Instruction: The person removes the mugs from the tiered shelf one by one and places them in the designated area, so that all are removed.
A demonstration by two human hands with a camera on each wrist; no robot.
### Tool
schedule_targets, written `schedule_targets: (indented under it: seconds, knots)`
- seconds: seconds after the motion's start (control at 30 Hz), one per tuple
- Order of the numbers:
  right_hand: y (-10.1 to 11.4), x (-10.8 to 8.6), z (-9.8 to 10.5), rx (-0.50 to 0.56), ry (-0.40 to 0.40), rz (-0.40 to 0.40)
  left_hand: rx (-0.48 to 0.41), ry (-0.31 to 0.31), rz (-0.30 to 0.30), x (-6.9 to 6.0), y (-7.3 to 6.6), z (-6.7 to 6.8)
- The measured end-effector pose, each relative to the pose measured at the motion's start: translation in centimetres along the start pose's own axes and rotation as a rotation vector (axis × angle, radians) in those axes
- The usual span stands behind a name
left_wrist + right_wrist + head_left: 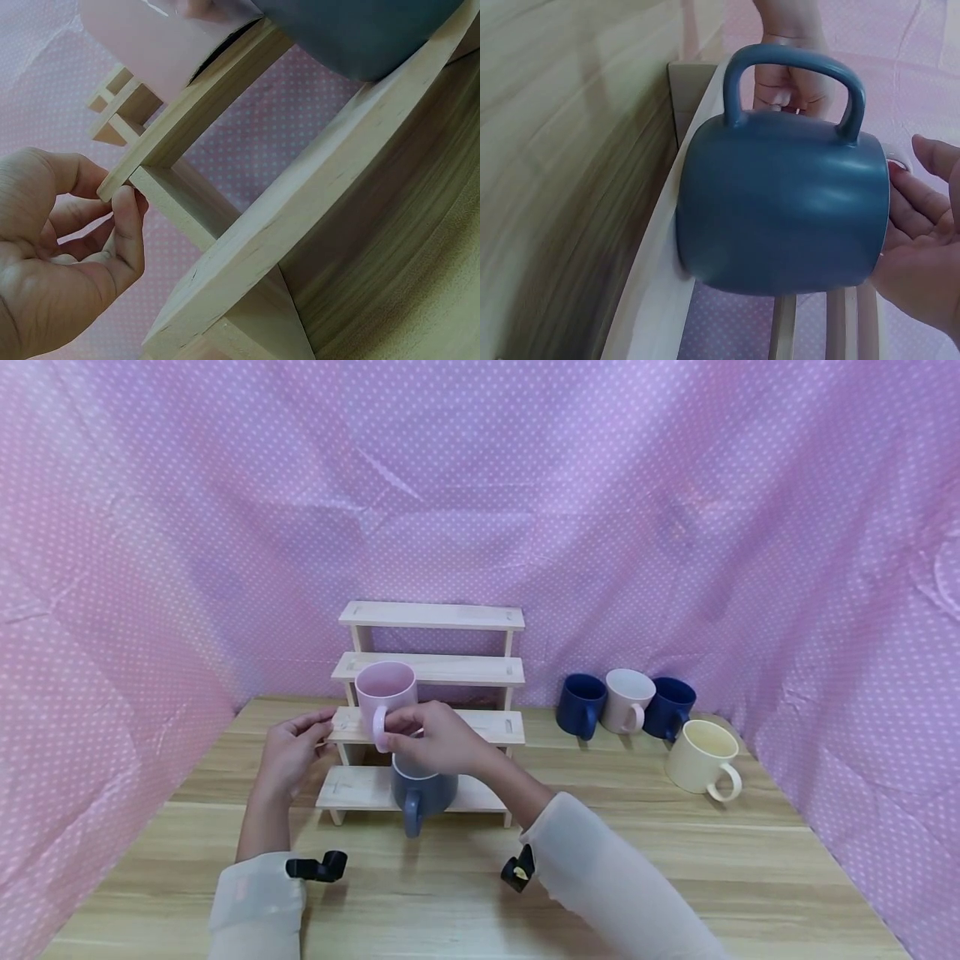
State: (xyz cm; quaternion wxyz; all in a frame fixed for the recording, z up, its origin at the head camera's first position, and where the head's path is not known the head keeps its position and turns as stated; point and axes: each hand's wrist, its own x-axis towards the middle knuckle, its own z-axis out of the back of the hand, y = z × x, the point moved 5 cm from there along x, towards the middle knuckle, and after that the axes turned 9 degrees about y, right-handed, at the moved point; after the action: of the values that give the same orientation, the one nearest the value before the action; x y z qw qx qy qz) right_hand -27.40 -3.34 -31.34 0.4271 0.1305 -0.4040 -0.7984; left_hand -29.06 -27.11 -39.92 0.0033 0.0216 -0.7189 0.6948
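Observation:
A pink mug [388,693] is at the left part of the second step up of a wooden tiered shelf [480,723]. My right hand [444,739] grips its handle. In the left wrist view, a dark gap shows under one side of the pink mug [161,41], so it looks slightly tilted on the board. My left hand [287,758] pinches the left end of that same step between thumb and fingers. Below my right hand, a grey-blue mug [431,795] stands upright on the lowest step, handle toward me; it fills much of the right wrist view.
To the right on the wooden table [645,877] stand a dark blue mug [576,708], a pale pink mug [624,697], another dark blue mug [670,702] and a cream mug [697,764]. Pink dotted cloth [480,485] hangs behind and at both sides.

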Motion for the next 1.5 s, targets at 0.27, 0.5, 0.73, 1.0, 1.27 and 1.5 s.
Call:
schedule_targets:
  seconds: [0.27,0.5,0.73,1.0,1.27,1.5]
  knots:
    - [-0.9,0.4,-0.2,0.292,0.056,-0.151,0.03,0.012,-0.001,0.0,0.0,0.1]
    - [-1.2,0.8,-0.6,0.582,0.061,-0.194,0.05,0.01,0.0,0.0,-0.1,0.1]
    - [-0.9,1.0,-0.8,0.665,0.047,-0.168,0.026,0.007,0.012,0.1,0.0,0.1]
    - [-0.8,1.0,-0.9,0.78,0.021,-0.147,0.039,0.01,0.012,0.1,0.0,0.2]
    - [-0.8,1.4,-1.2,0.876,-0.03,-0.141,0.031,0.002,0.012,-0.1,-0.1,0.1]
    - [-0.7,1.5,-1.2,0.831,-0.096,-0.18,0.033,0.005,0.012,0.0,-0.1,0.0]
